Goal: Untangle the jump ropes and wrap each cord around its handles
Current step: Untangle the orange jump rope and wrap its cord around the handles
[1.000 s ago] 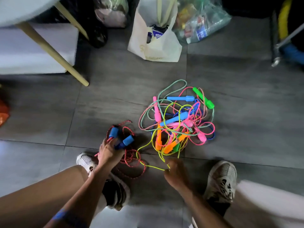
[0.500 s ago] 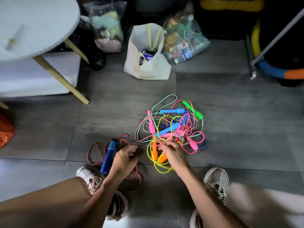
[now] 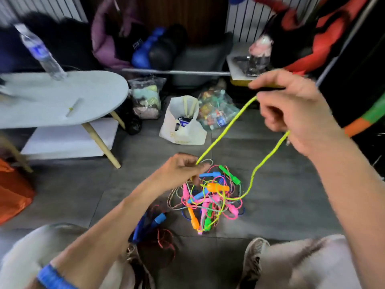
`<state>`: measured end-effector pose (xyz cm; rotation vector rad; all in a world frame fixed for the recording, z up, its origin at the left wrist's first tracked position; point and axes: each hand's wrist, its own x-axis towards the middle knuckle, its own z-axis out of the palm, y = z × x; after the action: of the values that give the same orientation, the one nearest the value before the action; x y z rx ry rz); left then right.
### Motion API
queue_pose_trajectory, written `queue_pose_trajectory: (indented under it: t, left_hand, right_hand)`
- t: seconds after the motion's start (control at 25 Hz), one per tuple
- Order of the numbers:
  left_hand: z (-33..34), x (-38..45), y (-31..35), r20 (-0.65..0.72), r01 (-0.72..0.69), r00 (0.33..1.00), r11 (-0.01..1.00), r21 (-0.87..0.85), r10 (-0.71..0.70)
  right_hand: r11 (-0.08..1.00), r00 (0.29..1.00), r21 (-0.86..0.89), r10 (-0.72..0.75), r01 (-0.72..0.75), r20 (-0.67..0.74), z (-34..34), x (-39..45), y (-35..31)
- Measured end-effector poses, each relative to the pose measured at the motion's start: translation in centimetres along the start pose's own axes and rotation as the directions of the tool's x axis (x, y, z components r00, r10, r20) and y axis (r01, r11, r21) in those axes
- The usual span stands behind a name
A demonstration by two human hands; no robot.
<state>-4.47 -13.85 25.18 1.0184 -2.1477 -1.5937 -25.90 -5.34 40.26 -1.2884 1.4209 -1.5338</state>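
Observation:
A tangle of jump ropes point(image 3: 208, 197) with pink, orange, green and blue handles lies on the grey floor between my feet. A yellow cord point(image 3: 225, 130) rises out of the pile. My right hand point(image 3: 295, 109) is raised high at the right and closed on that cord, which loops down from it back into the pile. My left hand point(image 3: 181, 170) pinches the same cord just above the pile's far left edge. A blue-handled rope with red cord point(image 3: 154, 224) lies on the floor by my left shoe.
A low white table point(image 3: 87, 101) with a water bottle point(image 3: 41, 53) stands at the left. A white bag point(image 3: 183, 124) and clear plastic bags sit behind the pile. An orange bag point(image 3: 12, 192) is at the far left. Clutter lines the back wall.
My left hand let go of the blue-handled rope, which now lies on the floor. Both hands took the yellow cord, and my right hand lifted it high. The camera tilted up.

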Motion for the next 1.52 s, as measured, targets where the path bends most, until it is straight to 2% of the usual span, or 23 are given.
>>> queue_pose_trajectory:
  t: [0.08,0.16,0.24,0.28,0.32,0.44,0.48,0.56,0.64,0.68,0.72,0.8,0.84,0.96,1.04,1.08,1.12,1.16,1.2,1.24,1.32,1.44,1.52]
  left_hand:
    - [-0.7,-1.4,1.2,-0.063,0.020,0.998,0.997,-0.075,-0.025]
    - [-1.0,-2.0,2.8,-0.172,0.010,0.983,0.967,-0.254,-0.056]
    - [-1.1,-1.8,4.2,-0.211,-0.011,0.975,0.928,-0.371,-0.073]
    - [-1.0,-1.6,4.7,-0.199,-0.017,0.978,0.933,-0.360,-0.059]
    - [-0.8,-1.3,4.9,-0.168,-0.020,0.985,0.948,-0.316,-0.036]
    - [-0.1,-0.6,5.3,-0.002,-0.079,0.997,0.994,-0.071,0.079]
    - [0.0,-0.4,5.4,0.022,-0.094,0.995,0.995,-0.044,0.095]
    - [-0.7,0.1,5.7,-0.012,-0.047,0.999,0.997,-0.064,0.046]
    - [-2.1,0.6,5.6,-0.030,-0.002,1.000,1.000,0.000,0.002]
    - [-2.9,0.8,5.4,-0.037,0.002,0.999,0.994,0.110,0.002]
    - [-3.6,1.0,5.1,-0.057,-0.006,0.998,0.971,0.239,0.020]
    - [-4.9,1.3,4.9,-0.181,-0.007,0.978,0.891,0.453,0.099]
    - [-5.4,1.6,4.8,-0.249,0.004,0.958,0.863,0.505,0.141]
    - [-6.1,1.5,4.7,-0.305,-0.023,0.939,0.911,0.412,0.162]
    - [-5.8,1.0,4.0,-0.248,0.085,0.968,0.900,0.428,0.026]
    - [-5.7,0.9,3.3,-0.260,0.164,0.965,0.841,0.516,-0.029]
    - [-5.7,1.0,3.2,-0.325,0.250,0.942,0.820,0.514,-0.083]
    - [-5.5,1.2,3.0,-0.377,0.313,0.912,0.868,0.386,-0.161]
    - [-5.0,1.2,3.4,-0.351,0.310,0.902,0.942,0.127,-0.250]
    - [-4.0,1.3,3.9,-0.241,0.277,0.919,0.947,-0.163,-0.311]
    - [-0.9,1.1,4.9,0.010,0.231,0.968,0.873,-0.431,-0.251]
    - [1.1,0.1,5.8,0.252,0.281,0.953,0.811,-0.514,-0.170]
    - [-0.3,0.4,5.4,0.188,0.261,0.960,0.904,-0.339,-0.207]
  right_hand:
    - [0.999,0.963,0.029,-0.019,0.028,-0.270,-2.8,0.4,1.3]
    - [0.949,0.941,-0.291,0.020,-0.124,-0.337,-4.1,0.4,5.1]
    - [0.678,0.959,-0.683,0.254,-0.271,-0.128,-3.8,-0.5,9.1]
    - [0.572,0.929,-0.787,0.369,-0.230,-0.002,-2.4,-1.1,10.0]
    - [0.582,0.903,-0.802,0.406,-0.136,0.142,-0.9,-1.7,10.4]
    - [0.881,0.839,-0.472,0.274,-0.023,0.470,4.0,-2.2,9.7]
    - [0.919,0.827,-0.393,0.239,-0.024,0.509,4.8,-1.7,10.0]
    - [0.859,0.803,-0.508,0.262,0.058,0.535,4.7,-0.4,10.0]
    - [0.800,0.861,-0.599,0.325,-0.030,0.392,3.4,1.3,10.1]
    - [0.872,0.897,-0.462,0.324,-0.160,0.300,2.5,2.0,9.8]
    - [0.943,0.920,-0.152,0.325,-0.297,0.219,1.6,2.7,9.2]
    - [0.859,0.950,0.406,0.279,-0.311,0.139,-0.5,4.0,8.1]
    - [0.805,0.953,0.511,0.273,-0.301,0.131,-1.2,4.5,7.8]
    - [0.728,0.930,0.597,0.357,-0.337,0.090,-1.9,5.1,8.3]
    - [0.619,0.900,0.701,0.428,-0.353,0.076,-1.8,5.1,8.6]
    - [0.545,0.888,0.760,0.451,-0.354,0.090,-1.7,5.1,8.7]
    - [0.466,0.878,0.810,0.463,-0.356,0.120,-1.3,5.0,8.8]
    - [0.397,0.868,0.841,0.472,-0.367,0.155,-0.6,4.6,8.8]
    - [0.341,0.859,0.860,0.476,-0.379,0.190,0.4,4.2,8.8]
    - [0.308,0.851,0.867,0.479,-0.392,0.215,1.8,3.6,8.8]
    - [0.312,0.832,0.848,0.503,-0.429,0.236,4.7,2.7,8.4]
    - [0.420,0.802,0.771,0.567,-0.479,0.189,5.0,2.9,8.2]
    - [0.496,0.770,0.769,0.638,-0.403,-0.008,1.8,4.1,8.3]
